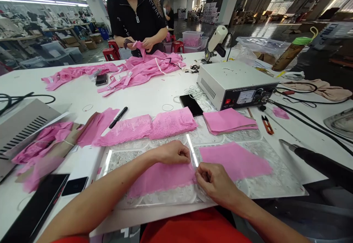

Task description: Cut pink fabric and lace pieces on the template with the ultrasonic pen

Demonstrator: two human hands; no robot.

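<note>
A thin pink fabric piece (162, 178) lies on a marbled board (286, 178) in front of me. My left hand (175, 152) is closed at its upper right corner, fingertips pinched on the edge. At the right edge of the same piece, my right hand (211, 178) is curled with thumb and finger pressed together on the cloth. A second pink panel (234, 160) lies flat just to the right. Behind the hands are two stacks of pink lace, a left lace stack (129, 127) and a right lace stack (175, 122). A pink fabric stack (228, 121) sits farther right.
A grey control box (237, 83) stands behind the stacks. Orange thread snips (267, 125) and a black-handled tool (317, 158) with a metal tip lie at right. Phones, including a black phone (191, 105), and a marker (118, 117) are around. Across the table, a person (138, 18) handles pink garments (143, 70).
</note>
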